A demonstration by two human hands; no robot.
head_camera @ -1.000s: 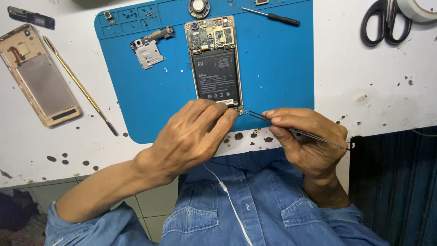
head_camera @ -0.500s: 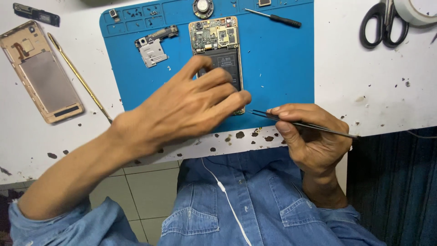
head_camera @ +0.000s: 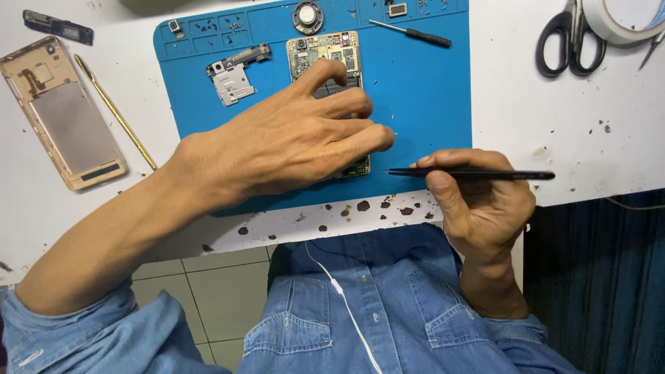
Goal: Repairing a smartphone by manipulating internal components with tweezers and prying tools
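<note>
my left hand (head_camera: 298, 142) lies spread over the opened smartphone (head_camera: 331, 62), fingers loosely fanned and holding nothing that i can see. it hides most of the phone: only the circuit board end shows beyond my fingertips, and a small corner of the bottom end peeks out just under my little finger. whether my fingertips press the battery or float above it i cannot tell.

my right hand (head_camera: 478, 204) sits near the table edge, just to the right of my left fingertips, pinching black tweezers (head_camera: 471, 174) between thumb and forefinger. the tweezers lie level, their points aimed toward my left hand and close to it without touching; if anything is caught in the points, it is too small to make out.

the phone rests on a blue repair mat (head_camera: 429, 97). beyond my left knuckles lies a small metal shield piece (head_camera: 232, 79) with tiny screws scattered past it, too small to count. past my fingertips sits a round speaker part (head_camera: 307, 15), and farther right a small black screwdriver (head_camera: 412, 33). out past my left wrist are a thin brass pry tool (head_camera: 114, 111) and the gold back cover (head_camera: 66, 118) of the phone. far beyond my right hand, scissors (head_camera: 568, 38) and a tape roll (head_camera: 623, 17) are cut off by the top edge.
</note>
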